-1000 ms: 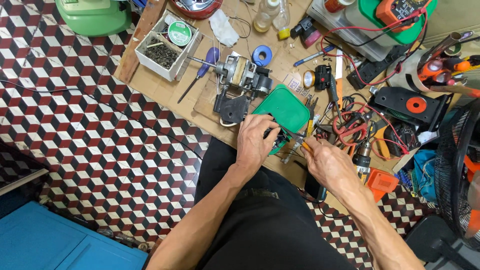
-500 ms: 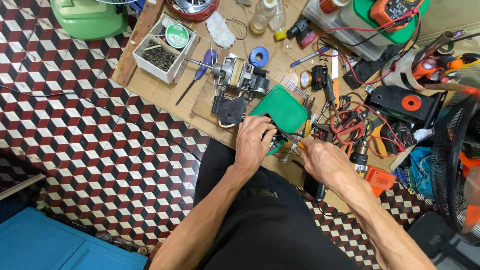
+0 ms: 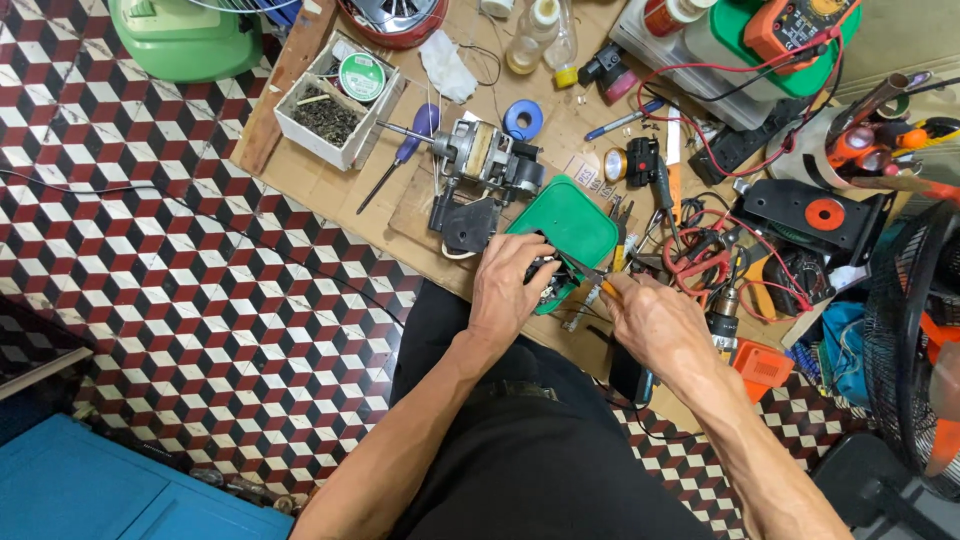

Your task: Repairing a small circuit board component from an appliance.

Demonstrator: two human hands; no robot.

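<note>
My left hand [image 3: 512,290] grips a small black part [image 3: 545,272] at the near edge of a green plastic housing [image 3: 570,225]. My right hand [image 3: 650,320] holds an orange-handled tool [image 3: 606,290] whose metal tip reaches toward that black part. Just beyond the hands lies a grey fan motor [image 3: 480,155] with a black bracket [image 3: 468,222], all on a sheet of brown cardboard [image 3: 330,190] on the floor. My legs in black trousers fill the lower middle.
A white box of small parts [image 3: 325,115], a blue-handled screwdriver [image 3: 400,160], a blue tape roll [image 3: 522,118], red-handled pliers [image 3: 700,255] and tangled red wires lie around. A fan guard [image 3: 915,340] stands right, a green fan base [image 3: 185,40] top left, patterned tiles left.
The view has shifted slightly. Both hands stay at the green housing, and my right hand has edged a little closer to the left with the tool.
</note>
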